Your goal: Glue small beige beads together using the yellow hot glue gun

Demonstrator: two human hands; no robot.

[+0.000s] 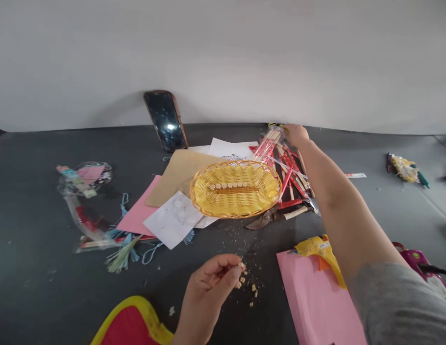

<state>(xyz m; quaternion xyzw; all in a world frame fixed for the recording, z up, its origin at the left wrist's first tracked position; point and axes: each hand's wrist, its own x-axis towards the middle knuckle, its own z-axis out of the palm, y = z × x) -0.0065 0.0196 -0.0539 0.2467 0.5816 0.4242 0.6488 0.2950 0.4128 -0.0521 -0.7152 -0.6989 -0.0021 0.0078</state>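
On the bench (pixel 25 230), low centre, left hand (pixel 210 299): grip pinched, thumb against forefinger, on a small pale piece (pixel 241 265).
Pale bits (pixel 253 288): loose on the bench beside those fingertips, crumbs around.
Right hand (pixel 298 135): far side by the wall, at the end of the bagged sticks (pixel 268 143); fingers too small to read, cannot tell if grip is clenched or released.
Woven basket (pixel 201 199): yellow, between the hands, a row of pale flower shapes (pixel 228 185) inside.
Pruning shears (pixel 262 219): just beside the basket's lower right, blade toward it.
Risk, left: loosened pinch could drop the piece among lookalike bits.
Risk, right: pulling the bag could drag loose sticks (pixel 287 179) or nudge the basket; a low forearm could catch the shears.
Phone (pixel 165 120): leaning on the wall; bumping the papers (pixel 187 170) at its foot could topple it.
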